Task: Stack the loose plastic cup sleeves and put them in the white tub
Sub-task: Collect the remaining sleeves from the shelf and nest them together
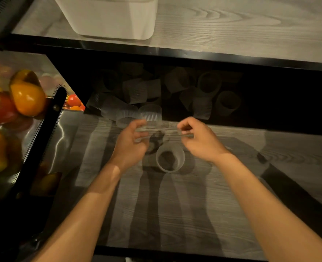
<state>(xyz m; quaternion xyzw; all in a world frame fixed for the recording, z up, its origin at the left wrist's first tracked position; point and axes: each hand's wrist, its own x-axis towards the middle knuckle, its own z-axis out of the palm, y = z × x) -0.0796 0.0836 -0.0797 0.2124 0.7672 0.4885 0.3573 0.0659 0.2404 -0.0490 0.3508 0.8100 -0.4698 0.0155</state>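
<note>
Two bare arms reach over a wood-grain lower shelf. The left hand and right hand hover close together above the shelf's middle. The fingers of both are curled, and blur between them hides whether they grasp anything. One clear, ribbed cup sleeve stands upright on the shelf between the two wrists. A pile of cup sleeves lies jumbled along the shelf's shadowed back edge. The white tub sits on the upper shelf, near its front edge. Peppers lie beyond the lower shelf's left edge.
</note>
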